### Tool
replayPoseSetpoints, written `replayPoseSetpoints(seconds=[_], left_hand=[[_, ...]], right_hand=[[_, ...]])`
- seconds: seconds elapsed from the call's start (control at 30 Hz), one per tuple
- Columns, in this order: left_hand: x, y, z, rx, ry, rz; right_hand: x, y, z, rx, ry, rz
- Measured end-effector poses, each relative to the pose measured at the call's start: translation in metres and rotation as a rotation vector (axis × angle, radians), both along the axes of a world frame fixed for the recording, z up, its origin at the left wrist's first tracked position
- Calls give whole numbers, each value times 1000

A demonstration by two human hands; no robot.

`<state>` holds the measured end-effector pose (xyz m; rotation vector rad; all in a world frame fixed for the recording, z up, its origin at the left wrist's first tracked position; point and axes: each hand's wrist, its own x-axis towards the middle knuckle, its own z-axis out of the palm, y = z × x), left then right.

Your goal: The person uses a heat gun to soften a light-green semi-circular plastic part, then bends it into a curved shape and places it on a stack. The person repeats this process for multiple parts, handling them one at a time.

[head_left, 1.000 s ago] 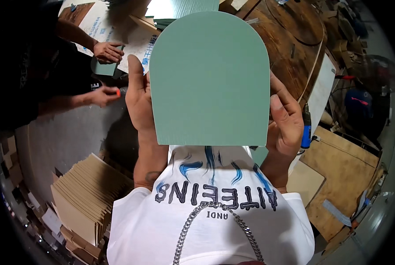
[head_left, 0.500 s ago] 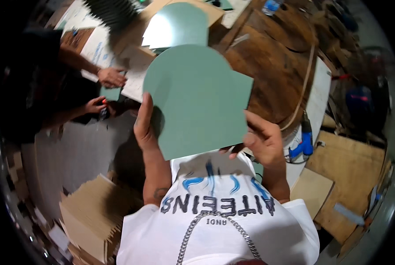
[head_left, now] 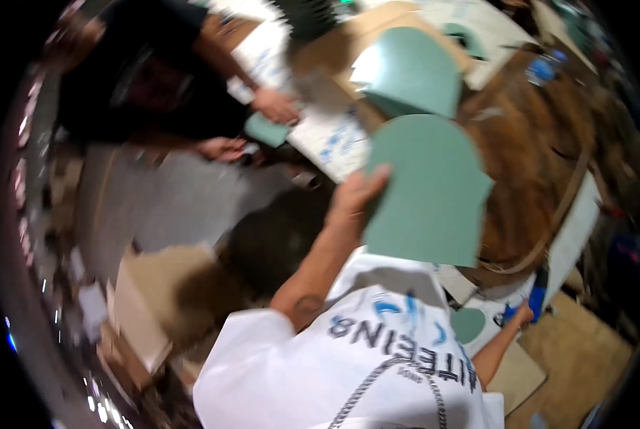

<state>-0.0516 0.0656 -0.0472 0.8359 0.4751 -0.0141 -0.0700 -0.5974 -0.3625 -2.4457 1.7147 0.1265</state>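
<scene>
A flat green panel [head_left: 427,193] with a rounded top and a small angular step on its right edge is held up in front of my chest. My left hand [head_left: 357,191] is closed on its left edge, thumb lying over the face and fingers hidden behind. At the lower right, my right hand [head_left: 523,314] is stretched out to a blue heat gun [head_left: 538,292] and closed round its handle; motion blurs the fingers. More green panels [head_left: 416,71] lie stacked just beyond the held one.
At the upper left a co-worker's hands [head_left: 277,106] hold a small green piece [head_left: 266,131]. A brown wooden board [head_left: 531,136] covers the bench to the right. Stacked tan boards [head_left: 166,286] stand at the lower left. Plywood [head_left: 584,357] lies at the lower right.
My right hand has let go of the green panel and reached right to the heat gun. The left hand keeps the panel. My view has swung, shifting the scene rightward.
</scene>
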Motion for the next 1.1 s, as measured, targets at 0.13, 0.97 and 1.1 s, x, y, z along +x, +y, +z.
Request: replayPoseSetpoints(seconds=[0.13, 0.97, 1.1], left_hand=[[-3, -5, 8, -53, -133, -22], [196, -10, 143, 150, -546, 12], [176, -11, 105, 521, -622, 114]], right_hand=[[-2, -28, -9, 311, -262, 163], [-8, 67, 109, 395, -790, -197], [-7, 61, 165, 239, -1120, 175]])
